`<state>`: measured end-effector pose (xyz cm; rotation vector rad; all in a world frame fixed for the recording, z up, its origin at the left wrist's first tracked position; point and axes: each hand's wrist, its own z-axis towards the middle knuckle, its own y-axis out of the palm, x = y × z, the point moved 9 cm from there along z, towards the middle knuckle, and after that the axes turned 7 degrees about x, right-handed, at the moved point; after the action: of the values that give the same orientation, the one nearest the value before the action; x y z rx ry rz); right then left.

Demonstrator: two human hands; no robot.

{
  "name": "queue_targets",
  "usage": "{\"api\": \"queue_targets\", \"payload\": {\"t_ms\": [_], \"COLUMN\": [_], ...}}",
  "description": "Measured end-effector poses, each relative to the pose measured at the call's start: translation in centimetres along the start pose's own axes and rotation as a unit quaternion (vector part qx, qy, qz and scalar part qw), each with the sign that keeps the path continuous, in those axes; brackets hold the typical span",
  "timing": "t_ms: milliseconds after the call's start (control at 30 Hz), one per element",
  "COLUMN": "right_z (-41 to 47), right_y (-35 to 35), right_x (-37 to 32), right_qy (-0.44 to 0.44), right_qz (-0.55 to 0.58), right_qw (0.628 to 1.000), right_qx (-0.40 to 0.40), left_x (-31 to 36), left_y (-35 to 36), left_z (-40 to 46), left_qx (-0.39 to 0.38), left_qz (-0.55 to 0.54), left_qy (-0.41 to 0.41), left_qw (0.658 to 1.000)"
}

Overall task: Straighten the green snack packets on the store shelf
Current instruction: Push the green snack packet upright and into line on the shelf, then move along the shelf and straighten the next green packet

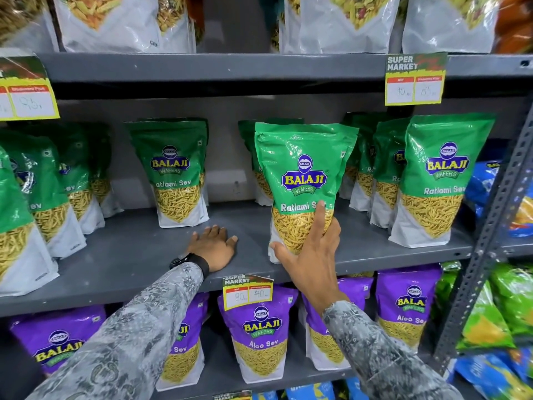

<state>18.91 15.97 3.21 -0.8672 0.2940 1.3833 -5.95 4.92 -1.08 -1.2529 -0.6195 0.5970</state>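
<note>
Green Balaji Ratlami Sev packets stand in rows on the grey middle shelf (138, 255). One green packet (302, 180) stands upright near the shelf's front edge, ahead of the others. My right hand (310, 255) grips its lower part, thumb on the left side and forefinger up the front. My left hand (215, 246) rests flat, palm down, on the bare shelf to the packet's left, holding nothing. Another green packet (176, 174) stands further back on the left. A row of green packets (432, 180) fills the right side, and several more (43, 197) lean at the far left.
Purple Aloo Sev packets (259, 333) line the shelf below, with a price tag (248, 291) clipped on the edge. White snack bags (115, 21) sit on the top shelf. A perforated metal upright (490, 226) bounds the right side; blue and green packets (507, 307) lie beyond it.
</note>
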Motion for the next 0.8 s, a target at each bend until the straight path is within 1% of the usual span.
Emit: {"api": "queue_targets", "payload": {"t_ms": [200, 267, 333, 400, 500, 600, 667, 733, 800], "right_z": [0.0, -0.2, -0.1, 0.0, -0.1, -1.3, -2.7, -3.7, -3.9], "right_y": [0.0, -0.4, -1.4, -2.7, -2.7, -1.0, 1.6, 5.4, 10.3], "right_x": [0.1, 0.0, -0.9, -2.9, -7.2, -11.1, -14.2, -16.6, -18.2], "right_qy": [0.000, -0.004, -0.021, -0.074, -0.186, -0.266, -0.317, -0.333, -0.306], "right_qz": [-0.002, -0.013, -0.039, -0.071, -0.107, -0.099, -0.081, -0.072, -0.080], "right_qw": [1.000, 1.000, 0.999, 0.993, 0.974, 0.956, 0.943, 0.940, 0.947], "right_qx": [-0.019, -0.018, 0.008, 0.049, 0.080, 0.071, 0.051, 0.008, -0.051], "left_x": [0.1, 0.1, -0.5, -1.9, -5.6, -10.0, -13.1, -15.5, -17.4], "left_y": [-0.7, -1.6, -3.2, -4.4, -5.2, -5.9, -6.4, -6.4, -6.2], "left_z": [-0.7, -1.3, -2.2, -3.1, -4.4, -5.5, -5.9, -5.9, -5.8], "left_qx": [0.003, 0.024, 0.063, 0.098, 0.106, 0.107, 0.104, 0.090, 0.080], "left_qz": [-0.028, -0.078, -0.150, -0.187, -0.154, -0.094, -0.067, -0.048, -0.036], "left_qy": [-0.013, -0.024, -0.040, -0.054, -0.069, -0.077, -0.076, -0.076, -0.076], "left_qw": [1.000, 0.996, 0.986, 0.976, 0.980, 0.987, 0.989, 0.992, 0.993]}}
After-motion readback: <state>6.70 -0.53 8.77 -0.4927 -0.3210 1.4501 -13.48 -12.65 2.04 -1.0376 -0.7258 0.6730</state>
